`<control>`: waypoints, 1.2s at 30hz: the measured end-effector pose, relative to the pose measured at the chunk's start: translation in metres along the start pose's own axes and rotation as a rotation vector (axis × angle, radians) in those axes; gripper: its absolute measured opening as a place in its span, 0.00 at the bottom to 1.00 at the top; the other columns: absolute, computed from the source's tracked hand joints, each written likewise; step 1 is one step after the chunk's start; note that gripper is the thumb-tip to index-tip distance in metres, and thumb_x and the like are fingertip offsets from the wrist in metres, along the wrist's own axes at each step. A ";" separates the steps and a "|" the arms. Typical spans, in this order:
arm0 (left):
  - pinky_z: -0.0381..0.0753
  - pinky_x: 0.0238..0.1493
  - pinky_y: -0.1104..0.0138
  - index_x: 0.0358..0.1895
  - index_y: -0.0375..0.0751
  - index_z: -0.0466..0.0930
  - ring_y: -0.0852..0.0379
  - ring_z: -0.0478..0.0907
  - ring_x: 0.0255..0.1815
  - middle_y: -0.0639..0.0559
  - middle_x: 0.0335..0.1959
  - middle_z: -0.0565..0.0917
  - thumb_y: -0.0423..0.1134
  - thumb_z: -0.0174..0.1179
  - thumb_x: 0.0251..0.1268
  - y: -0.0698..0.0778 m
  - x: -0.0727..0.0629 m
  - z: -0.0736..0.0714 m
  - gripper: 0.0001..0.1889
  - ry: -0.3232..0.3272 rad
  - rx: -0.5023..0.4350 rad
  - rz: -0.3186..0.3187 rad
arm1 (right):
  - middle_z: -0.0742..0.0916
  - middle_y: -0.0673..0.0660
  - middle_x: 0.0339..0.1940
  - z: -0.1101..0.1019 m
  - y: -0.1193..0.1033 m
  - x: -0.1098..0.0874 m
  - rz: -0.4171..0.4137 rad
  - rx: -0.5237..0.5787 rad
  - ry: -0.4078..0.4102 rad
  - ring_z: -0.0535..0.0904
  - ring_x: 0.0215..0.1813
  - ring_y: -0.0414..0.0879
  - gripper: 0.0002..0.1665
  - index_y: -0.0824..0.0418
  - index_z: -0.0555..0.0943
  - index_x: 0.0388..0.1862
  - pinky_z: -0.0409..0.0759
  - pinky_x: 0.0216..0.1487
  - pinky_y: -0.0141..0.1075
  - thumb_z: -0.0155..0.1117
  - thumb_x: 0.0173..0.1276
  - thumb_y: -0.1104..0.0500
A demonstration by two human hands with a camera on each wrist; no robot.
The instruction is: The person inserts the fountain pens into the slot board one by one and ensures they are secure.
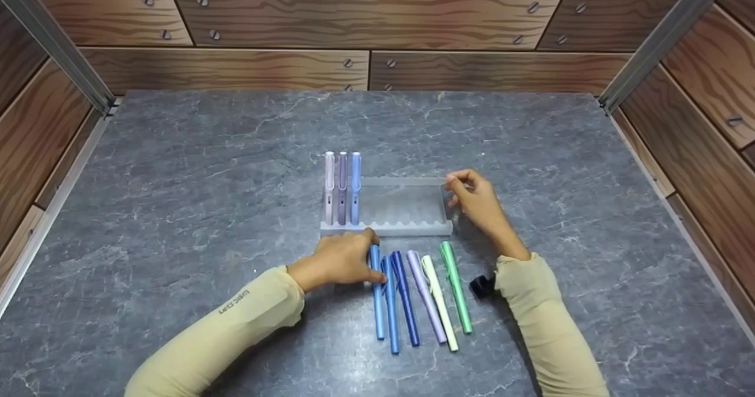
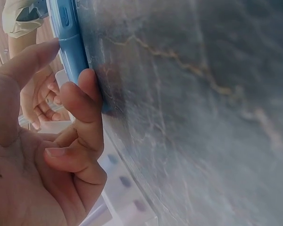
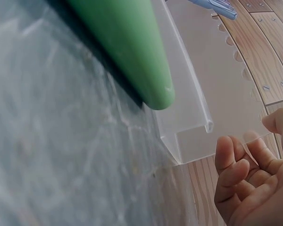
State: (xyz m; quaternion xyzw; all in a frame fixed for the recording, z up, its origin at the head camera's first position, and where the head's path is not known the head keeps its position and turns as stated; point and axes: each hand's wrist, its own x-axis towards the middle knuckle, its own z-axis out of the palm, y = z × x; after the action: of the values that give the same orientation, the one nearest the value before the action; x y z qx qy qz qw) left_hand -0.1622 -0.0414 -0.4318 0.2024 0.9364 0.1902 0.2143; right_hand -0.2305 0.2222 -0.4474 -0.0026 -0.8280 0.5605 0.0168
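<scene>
A clear pen stand with a notched front lip is on the table. Upright in its left end are a pale lilac pen, a purple pen and a light blue pen. My left hand pinches a blue pen between thumb and fingers, just in front of the stand; the left wrist view shows this blue pen close up. At the stand's upper right corner, my right hand holds the edge between thumb and fingers.
Right of the held pen lie another blue pen, a dark blue pen, a lilac pen, a pale yellow pen and a green pen. Wood-patterned panels border the grey marbled table.
</scene>
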 end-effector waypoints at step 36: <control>0.75 0.38 0.56 0.52 0.45 0.75 0.51 0.79 0.38 0.49 0.40 0.84 0.55 0.76 0.39 0.006 -0.001 0.001 0.34 0.021 0.013 -0.064 | 0.82 0.47 0.31 0.002 0.000 0.001 0.014 0.030 0.010 0.77 0.22 0.36 0.13 0.69 0.76 0.48 0.70 0.19 0.25 0.53 0.72 0.59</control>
State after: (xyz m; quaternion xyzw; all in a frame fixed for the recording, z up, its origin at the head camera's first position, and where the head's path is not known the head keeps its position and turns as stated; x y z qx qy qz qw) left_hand -0.1591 -0.0362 -0.4292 0.1719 0.9458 0.1793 0.2092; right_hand -0.2311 0.2203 -0.4480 -0.0109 -0.8193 0.5730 0.0171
